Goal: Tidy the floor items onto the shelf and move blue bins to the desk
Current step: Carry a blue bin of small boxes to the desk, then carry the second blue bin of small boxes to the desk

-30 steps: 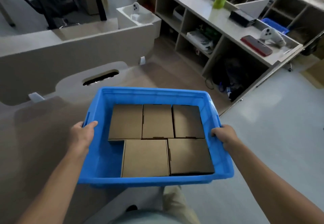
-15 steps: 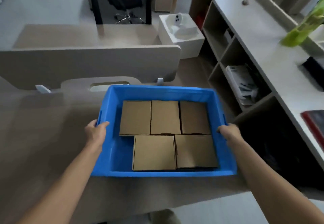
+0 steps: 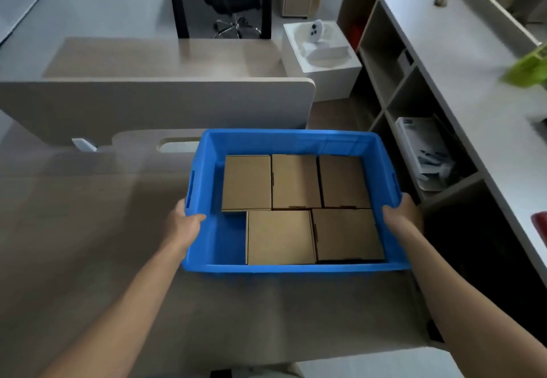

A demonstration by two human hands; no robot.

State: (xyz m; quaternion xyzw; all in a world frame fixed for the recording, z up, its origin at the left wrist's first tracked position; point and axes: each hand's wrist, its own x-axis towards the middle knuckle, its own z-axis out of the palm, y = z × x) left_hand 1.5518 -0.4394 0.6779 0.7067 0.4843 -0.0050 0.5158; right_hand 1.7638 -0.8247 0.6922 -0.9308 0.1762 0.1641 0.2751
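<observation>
Office space fills my view: a long grey shelf unit [image 3: 461, 60] runs up the right side from about 4 o'clock to 1 o'clock, and the brown desk [image 3: 88, 244] spreads across the lower and left part, backed by a low partition [image 3: 154, 105] at 10 o'clock. I see the blue bin [image 3: 291, 140] over the desk just right of centre, its long axis running 9 to 3 o'clock, open top facing up, level as far as I can judge. I cannot tell whether its base is touching the desktop or hovering just above. Five cardboard boxes [image 3: 279, 237] lie flat inside, three across the far row, two nearer me. My left hand [image 3: 185, 225] is curled around the bin's left rim at 9 o'clock, and my right hand [image 3: 401, 214] clasps the right rim at 3 o'clock. I judge this bin's move is nearly finished, needing only release; no other bins or floor items are in view, so I cannot say what else is left.
</observation>
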